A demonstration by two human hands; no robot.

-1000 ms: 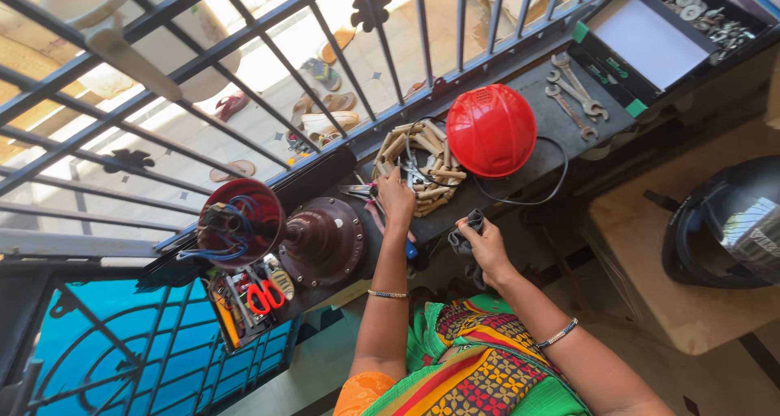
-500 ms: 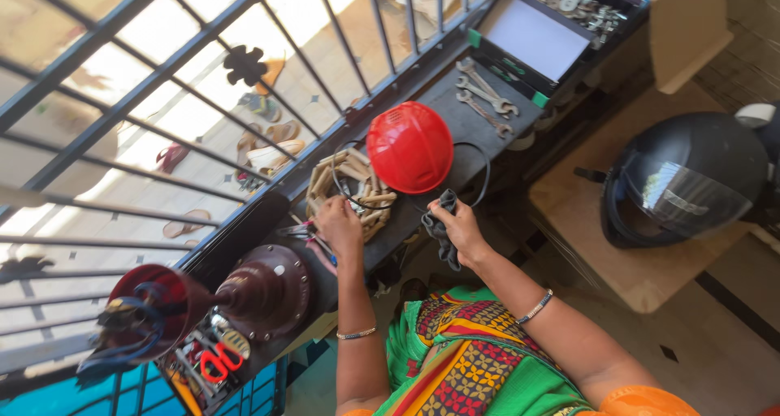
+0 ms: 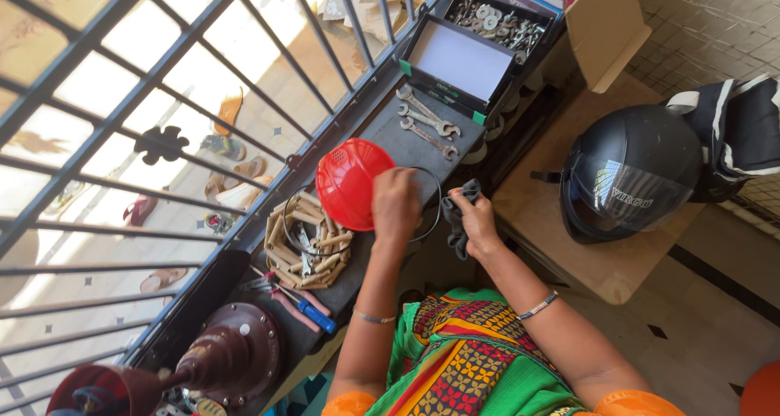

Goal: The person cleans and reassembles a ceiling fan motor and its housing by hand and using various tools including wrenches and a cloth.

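Change: since half a second ago the left hand point(image 3: 396, 203) has left the wooden basket point(image 3: 307, 239) and gone to the red bowl point(image 3: 354, 182), now tipped with its inside showing.
Left hand: fingers closed on the bowl's rim.
Right hand point(image 3: 475, 221): closed around a dark grey cloth point(image 3: 457, 213), just beside the bowl.
Bowl place: on the dark shelf point(image 3: 406, 144), between the basket and two spanners point(image 3: 424, 122).
Nearby: black helmet point(image 3: 630, 180) on a wooden stool point(image 3: 552, 180).

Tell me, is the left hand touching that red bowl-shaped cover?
Touching: the head view shows the left hand gripping the red cover's rim, with no gap.
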